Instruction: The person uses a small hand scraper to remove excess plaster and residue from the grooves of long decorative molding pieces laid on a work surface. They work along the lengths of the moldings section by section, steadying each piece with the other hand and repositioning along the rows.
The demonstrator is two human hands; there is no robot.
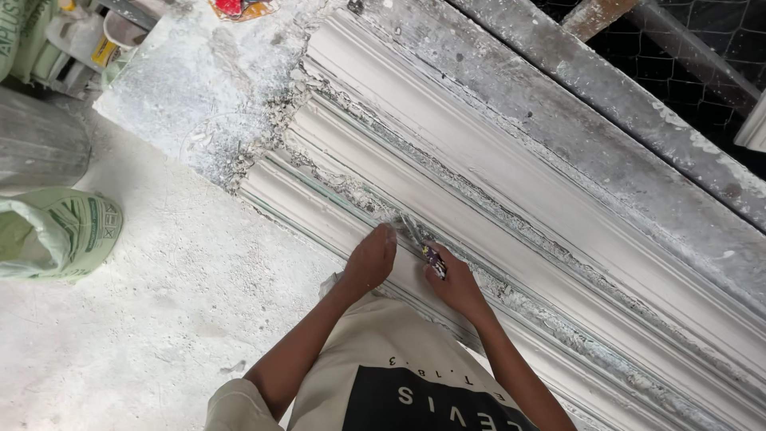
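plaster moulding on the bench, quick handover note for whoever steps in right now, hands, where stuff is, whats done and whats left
Left hand: flat on the near edge of the long white plaster moulding, holding nothing.
Right hand: gripping a small tool, its tip in the groove of the moulding.
Where: the moulding lies diagonally on the plaster-crusted bench. A green sack lies on the floor to the left.
Done: cannot tell how much of the groove has been worked.
Left: rough plaster crumbs line the grooves on both sides of the hands.
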